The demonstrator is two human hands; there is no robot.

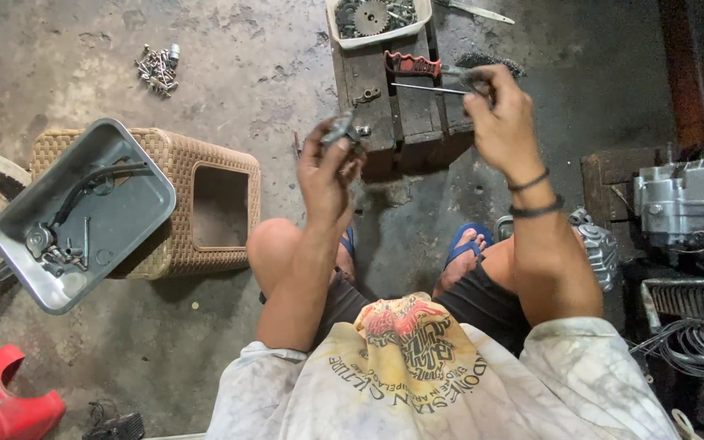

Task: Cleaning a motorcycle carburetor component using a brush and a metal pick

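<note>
I sit over a stained concrete floor. My left hand [329,167] is raised and pinches a small dark metal part [341,129] between its fingers. My right hand [500,114] is lifted at the right, fingers closed on a small grey piece at the end of a thin metal rod [429,88] that points left. Both hands hover in front of a dark wooden block [397,114]. A red-handled tool [411,64] lies on that block, just left of my right hand.
A white tray of gears [378,18] sits at the block's far end. A grey metal pan with parts [83,213] rests on a woven stool [205,204] at left. Loose bolts [158,68] lie far left. An engine [686,200] stands at right; a red stool [2,403] at lower left.
</note>
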